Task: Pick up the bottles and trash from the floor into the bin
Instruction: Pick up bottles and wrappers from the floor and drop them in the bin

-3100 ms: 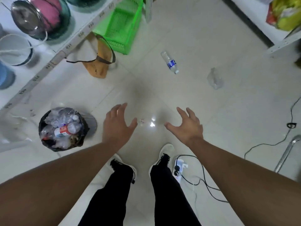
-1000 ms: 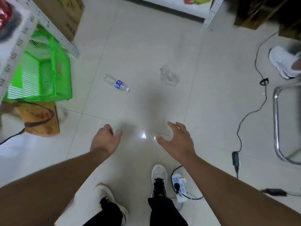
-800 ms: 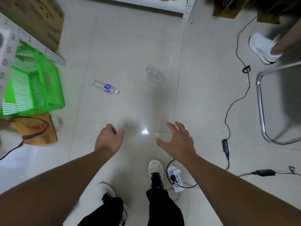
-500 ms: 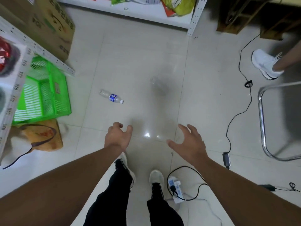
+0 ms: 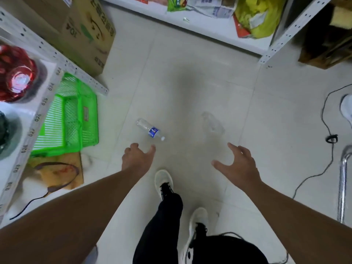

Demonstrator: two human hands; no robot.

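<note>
A clear plastic bottle (image 5: 150, 129) with a blue label and white cap lies on its side on the pale floor tiles. My left hand (image 5: 137, 157) hovers just below it, fingers loosely curled and holding nothing. To the right lies a crumpled clear piece of plastic trash (image 5: 212, 124). Below that trash, my right hand (image 5: 238, 164) is spread out and empty. The bin is out of view.
A green plastic basket (image 5: 69, 117) and a brown bag (image 5: 57, 171) sit at the left under a white shelf rack (image 5: 40, 103). A cardboard box (image 5: 89, 33) stands behind. Another shelf (image 5: 209, 33) runs along the back. A black cable (image 5: 327, 138), a chrome tube (image 5: 342, 187) and someone's white shoe (image 5: 346, 107) are at the right.
I have stepped forward, so the bottle and the clear trash are closer to my hands. The bin seen earlier at the left has left the view. Both hands remain empty.
</note>
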